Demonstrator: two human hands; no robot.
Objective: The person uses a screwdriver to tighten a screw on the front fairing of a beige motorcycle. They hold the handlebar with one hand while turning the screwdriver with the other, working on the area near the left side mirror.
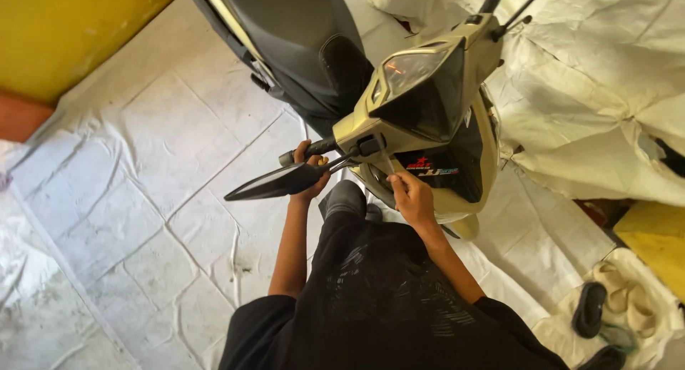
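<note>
White sheeting covers the floor. My left hand (311, 171) wraps the scooter (421, 106) handlebar (314, 149) at 9 o'clock; my right hand (412, 199) pinches its front panel (442, 174). Heavy, rigid machine; bars seem safest.

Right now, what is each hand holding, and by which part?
The left hand grips the scooter by its black handlebar grip. The right hand presses on the front panel; a closed hold cannot be told.

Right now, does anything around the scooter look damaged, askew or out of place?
Nothing looks damaged. The scooter stands on creased, stained white sheeting; the left hand grips the handlebar, and the right hand touches the front panel.
</note>
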